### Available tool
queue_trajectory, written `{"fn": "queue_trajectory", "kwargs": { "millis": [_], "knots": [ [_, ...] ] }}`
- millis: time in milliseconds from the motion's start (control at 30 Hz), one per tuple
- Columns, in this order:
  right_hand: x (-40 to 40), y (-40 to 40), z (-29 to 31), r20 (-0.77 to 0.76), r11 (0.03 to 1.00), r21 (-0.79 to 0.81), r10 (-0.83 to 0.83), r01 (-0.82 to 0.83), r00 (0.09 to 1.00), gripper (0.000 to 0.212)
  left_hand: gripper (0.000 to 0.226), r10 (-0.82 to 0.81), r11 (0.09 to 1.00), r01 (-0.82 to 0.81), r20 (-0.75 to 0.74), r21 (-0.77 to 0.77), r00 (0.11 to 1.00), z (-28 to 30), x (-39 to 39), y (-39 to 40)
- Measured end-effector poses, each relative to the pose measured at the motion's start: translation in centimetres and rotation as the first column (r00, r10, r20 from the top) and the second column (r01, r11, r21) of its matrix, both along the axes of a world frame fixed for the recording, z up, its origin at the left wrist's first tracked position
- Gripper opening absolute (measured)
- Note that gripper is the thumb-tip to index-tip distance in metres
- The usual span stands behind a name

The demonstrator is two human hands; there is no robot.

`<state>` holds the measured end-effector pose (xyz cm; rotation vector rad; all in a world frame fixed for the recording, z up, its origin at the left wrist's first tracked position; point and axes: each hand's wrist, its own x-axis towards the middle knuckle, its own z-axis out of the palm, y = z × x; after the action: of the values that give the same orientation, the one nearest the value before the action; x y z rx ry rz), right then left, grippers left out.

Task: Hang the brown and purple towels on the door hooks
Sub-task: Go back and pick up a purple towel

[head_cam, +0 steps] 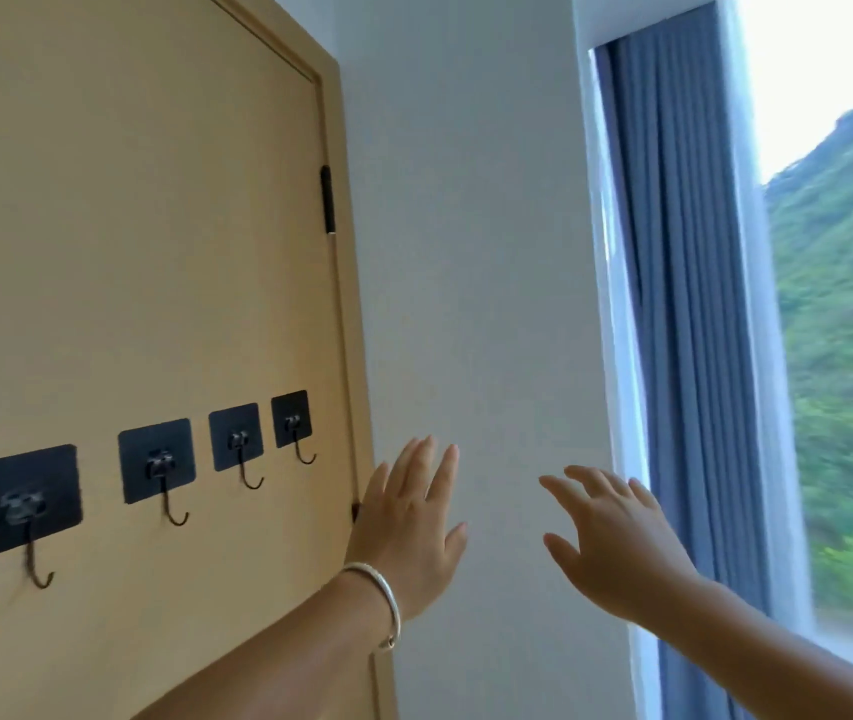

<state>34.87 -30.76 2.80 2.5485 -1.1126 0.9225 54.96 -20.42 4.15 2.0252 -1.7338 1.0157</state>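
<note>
A tan wooden door (143,262) fills the left side. Several black adhesive pads with metal hooks run in a row across it: the nearest hook (24,517) at far left, then a second hook (161,472), a third hook (239,449) and the farthest hook (295,426). All hooks are bare. No brown or purple towel is in view. My left hand (408,527), with a silver bracelet on the wrist, is raised flat and open beside the door's right edge. My right hand (616,537) is raised open in front of the white wall, fingers spread.
A white wall (466,252) lies right of the door frame. A grey-blue curtain (684,304) hangs beside a tall window (840,304) showing a green hillside. A black hinge (328,200) sits on the door's right edge.
</note>
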Motion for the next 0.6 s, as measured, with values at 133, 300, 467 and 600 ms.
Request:
{"fn": "queue_trajectory", "kwargs": {
  "millis": [133,300,467,600],
  "knots": [
    [-5.9,0.3,0.5,-0.039,0.970,0.019,-0.241,0.241,0.970,0.062,0.073,-0.201,0.979,0.202,-0.050,0.021,0.978,-0.5,-3.0,-3.9],
    [-13.3,3.6,0.0,-0.079,0.861,0.014,-0.505,0.508,0.859,0.062,0.073,-0.460,0.885,0.464,-0.080,0.041,0.884,-2.0,-10.0,-6.7],
    [-22.0,8.8,-0.8,-0.089,0.702,0.028,-0.707,0.711,0.701,0.062,0.072,-0.657,0.733,0.669,-0.127,0.121,0.743,-3.4,-19.3,-8.0],
    [-29.8,14.4,-1.7,-0.130,0.523,0.049,-0.842,0.851,0.524,0.060,0.070,-0.776,0.594,0.790,-0.153,0.150,0.612,-3.7,-28.2,-7.5]
  ]
}}
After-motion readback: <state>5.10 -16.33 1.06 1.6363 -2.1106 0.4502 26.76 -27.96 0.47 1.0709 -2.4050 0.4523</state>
